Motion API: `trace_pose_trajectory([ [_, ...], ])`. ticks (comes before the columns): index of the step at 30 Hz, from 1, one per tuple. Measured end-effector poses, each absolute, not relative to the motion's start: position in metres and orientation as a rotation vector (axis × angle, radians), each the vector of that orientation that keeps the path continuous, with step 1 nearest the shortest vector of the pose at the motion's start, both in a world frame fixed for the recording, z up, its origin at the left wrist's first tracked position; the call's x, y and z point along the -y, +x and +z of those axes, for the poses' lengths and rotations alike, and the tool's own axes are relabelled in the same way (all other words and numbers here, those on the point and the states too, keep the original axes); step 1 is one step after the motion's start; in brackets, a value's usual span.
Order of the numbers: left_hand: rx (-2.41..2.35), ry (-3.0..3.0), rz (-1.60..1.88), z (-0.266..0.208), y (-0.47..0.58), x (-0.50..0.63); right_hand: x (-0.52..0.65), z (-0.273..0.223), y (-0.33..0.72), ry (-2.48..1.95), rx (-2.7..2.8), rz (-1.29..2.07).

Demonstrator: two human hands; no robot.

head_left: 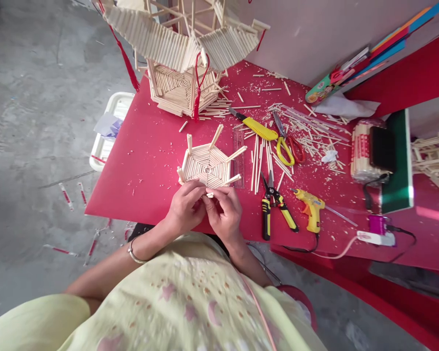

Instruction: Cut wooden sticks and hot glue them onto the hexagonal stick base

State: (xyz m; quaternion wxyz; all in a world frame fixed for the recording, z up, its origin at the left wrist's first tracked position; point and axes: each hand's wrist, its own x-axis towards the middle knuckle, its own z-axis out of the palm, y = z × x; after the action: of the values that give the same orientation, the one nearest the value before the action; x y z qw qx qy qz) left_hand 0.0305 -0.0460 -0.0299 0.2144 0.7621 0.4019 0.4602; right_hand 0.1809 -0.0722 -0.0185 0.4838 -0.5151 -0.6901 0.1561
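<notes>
A six-sided base of wooden sticks [207,163] lies on the table's near side, with paired-stick posts standing up and leaning outward at its corners. At its near edge both my hands are closed and meet, fingertips pinched together. My right hand [225,209] grips a short bundle of wooden sticks [209,195], whose pale ends peek out between thumb and fingers. My left hand [186,207] pinches at the same bundle from the other side; its fingertips partly hide the contact. Whether the bundle is joined to the base cannot be seen.
Behind the base stands a larger stick pavilion [183,48] with red tassels. To the right lie a yellow utility knife [258,127], scissors [286,141], pruning shears [274,204], a yellow glue gun [310,207], a clear ruler [238,156] and loose sticks [256,163].
</notes>
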Motion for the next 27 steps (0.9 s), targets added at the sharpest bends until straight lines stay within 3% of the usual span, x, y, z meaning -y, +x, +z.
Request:
trace_pose_trajectory([
  [16,-1.275,2.174,1.45,-0.023,0.002,0.064,0.091,-0.019,0.18,-1.356,1.613,0.264],
  [21,-1.511,2.058,1.328,-0.022,-0.025,0.051,0.096,-0.022,0.18,-1.446,1.718,0.162],
  [27,-1.329,2.15,1.156,-0.018,-0.024,0.051,0.09,-0.028,0.191,-1.648,1.765,0.024],
])
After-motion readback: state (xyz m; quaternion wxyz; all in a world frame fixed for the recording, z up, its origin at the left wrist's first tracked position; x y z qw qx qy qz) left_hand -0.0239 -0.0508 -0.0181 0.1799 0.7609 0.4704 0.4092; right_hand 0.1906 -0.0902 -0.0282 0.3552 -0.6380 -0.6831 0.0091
